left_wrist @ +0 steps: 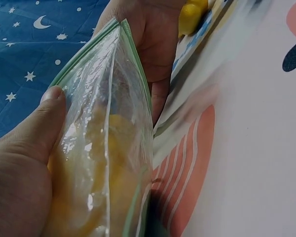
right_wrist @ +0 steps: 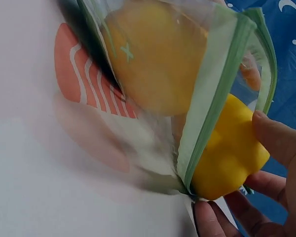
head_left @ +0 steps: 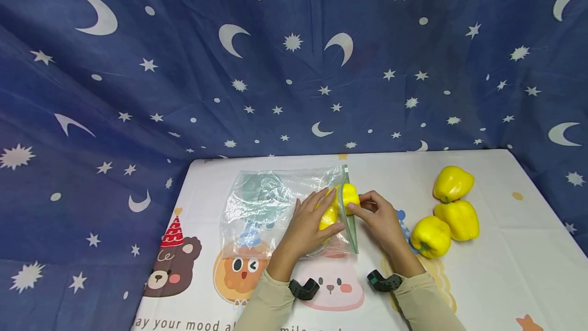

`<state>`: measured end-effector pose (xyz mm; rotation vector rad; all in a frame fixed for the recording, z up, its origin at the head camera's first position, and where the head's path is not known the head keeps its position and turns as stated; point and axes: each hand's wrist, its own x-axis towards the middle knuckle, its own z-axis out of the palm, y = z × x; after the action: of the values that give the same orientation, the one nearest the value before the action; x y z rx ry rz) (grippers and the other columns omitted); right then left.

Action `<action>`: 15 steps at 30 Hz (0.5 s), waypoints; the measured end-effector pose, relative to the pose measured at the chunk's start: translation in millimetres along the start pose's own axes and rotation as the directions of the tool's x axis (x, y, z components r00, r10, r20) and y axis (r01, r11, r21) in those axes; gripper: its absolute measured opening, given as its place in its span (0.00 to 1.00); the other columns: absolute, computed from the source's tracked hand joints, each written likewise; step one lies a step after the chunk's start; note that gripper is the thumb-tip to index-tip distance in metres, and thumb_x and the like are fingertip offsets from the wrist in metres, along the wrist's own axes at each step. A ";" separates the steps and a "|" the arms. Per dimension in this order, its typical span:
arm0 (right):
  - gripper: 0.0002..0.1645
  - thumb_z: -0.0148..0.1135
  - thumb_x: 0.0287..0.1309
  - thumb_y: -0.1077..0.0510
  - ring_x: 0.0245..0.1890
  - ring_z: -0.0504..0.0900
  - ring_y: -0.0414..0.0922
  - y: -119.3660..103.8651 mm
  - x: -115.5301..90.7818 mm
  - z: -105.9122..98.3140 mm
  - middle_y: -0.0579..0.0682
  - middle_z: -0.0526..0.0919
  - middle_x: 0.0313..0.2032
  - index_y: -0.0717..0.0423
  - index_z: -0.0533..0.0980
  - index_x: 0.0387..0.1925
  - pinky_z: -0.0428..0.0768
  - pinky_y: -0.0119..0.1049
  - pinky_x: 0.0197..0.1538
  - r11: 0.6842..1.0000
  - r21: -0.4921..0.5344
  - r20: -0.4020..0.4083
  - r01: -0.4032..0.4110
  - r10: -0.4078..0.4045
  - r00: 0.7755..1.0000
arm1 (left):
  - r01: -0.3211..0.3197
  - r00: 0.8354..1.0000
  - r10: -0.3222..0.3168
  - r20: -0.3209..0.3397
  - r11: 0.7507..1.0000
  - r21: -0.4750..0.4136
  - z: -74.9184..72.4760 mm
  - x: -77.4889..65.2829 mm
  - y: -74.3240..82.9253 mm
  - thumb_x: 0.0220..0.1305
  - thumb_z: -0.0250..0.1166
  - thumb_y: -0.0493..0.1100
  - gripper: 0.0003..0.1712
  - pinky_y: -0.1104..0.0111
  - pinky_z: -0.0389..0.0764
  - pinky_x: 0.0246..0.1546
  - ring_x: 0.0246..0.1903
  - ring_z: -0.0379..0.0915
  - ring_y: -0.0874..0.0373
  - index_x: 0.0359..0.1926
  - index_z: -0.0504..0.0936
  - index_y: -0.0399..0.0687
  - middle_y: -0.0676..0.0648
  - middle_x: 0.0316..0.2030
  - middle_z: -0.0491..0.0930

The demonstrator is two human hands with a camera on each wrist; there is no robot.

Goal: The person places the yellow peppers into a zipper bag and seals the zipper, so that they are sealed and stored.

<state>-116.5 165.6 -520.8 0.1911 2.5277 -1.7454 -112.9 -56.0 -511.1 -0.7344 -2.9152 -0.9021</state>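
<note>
A clear zip bag (head_left: 271,193) with a green seal strip lies on the table, its mouth facing right. My left hand (head_left: 300,229) holds the bag near the mouth, with the thumb on the plastic in the left wrist view. One yellow bell pepper (right_wrist: 153,59) shows through the film inside. My right hand (head_left: 386,223) grips another yellow bell pepper (right_wrist: 232,153) at the mouth, thumb on one side and fingers on the other. This pepper is partly behind the green strip (right_wrist: 219,108) and partly outside the bag.
On the right of the table are three more yellow bell peppers: a far one (head_left: 452,183), a middle one (head_left: 458,220) and a near one (head_left: 431,237). The white tablecloth (head_left: 510,269) bears printed cartoon animals. A dark blue star-patterned curtain (head_left: 294,101) hangs behind.
</note>
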 end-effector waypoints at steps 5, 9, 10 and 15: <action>0.26 0.74 0.57 0.40 0.55 0.82 0.51 -0.4 1.0 0.1 0.55 0.84 0.51 0.55 0.81 0.47 0.79 0.39 0.58 1.000 0.003 0.008 0.000 0.000 1.000 | -0.006 1.000 0.006 -0.012 1.000 -0.004 -0.5 0.4 0.2 0.66 0.59 0.72 0.48 0.30 0.51 0.73 0.78 0.54 0.43 0.81 0.52 0.70 0.51 0.79 0.57; 0.24 0.73 0.59 0.40 0.53 0.81 0.50 -1.2 1.2 0.7 0.54 0.85 0.49 0.53 0.82 0.45 0.78 0.40 0.58 1.000 -0.024 0.014 0.000 0.000 1.000 | -0.005 1.000 0.005 -0.019 1.000 -0.002 -0.2 0.9 -0.1 0.66 0.59 0.73 0.48 0.30 0.51 0.72 0.78 0.54 0.44 0.81 0.52 0.71 0.51 0.79 0.56; 0.23 0.73 0.59 0.40 0.52 0.81 0.49 -1.1 1.3 0.8 0.53 0.85 0.49 0.53 0.82 0.45 0.78 0.41 0.58 0.999 -0.032 0.017 0.003 -0.003 1.000 | -0.003 1.000 0.003 -0.018 1.000 -0.001 -0.1 0.8 -0.2 0.66 0.59 0.73 0.48 0.30 0.51 0.73 0.78 0.53 0.45 0.81 0.52 0.71 0.51 0.79 0.56; 0.21 0.71 0.61 0.39 0.50 0.81 0.48 0.0 1.3 1.4 0.51 0.87 0.47 0.49 0.84 0.46 0.78 0.42 0.57 0.997 -0.076 0.042 0.032 -0.028 0.999 | -0.005 1.000 0.005 -0.020 1.000 0.006 -1.0 0.2 0.1 0.65 0.60 0.73 0.48 0.31 0.51 0.73 0.78 0.53 0.44 0.81 0.52 0.72 0.51 0.80 0.55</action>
<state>-117.8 164.3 -521.5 0.1125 2.5759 -1.6405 -113.2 -56.3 -510.2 -0.7271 -2.8961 -0.8943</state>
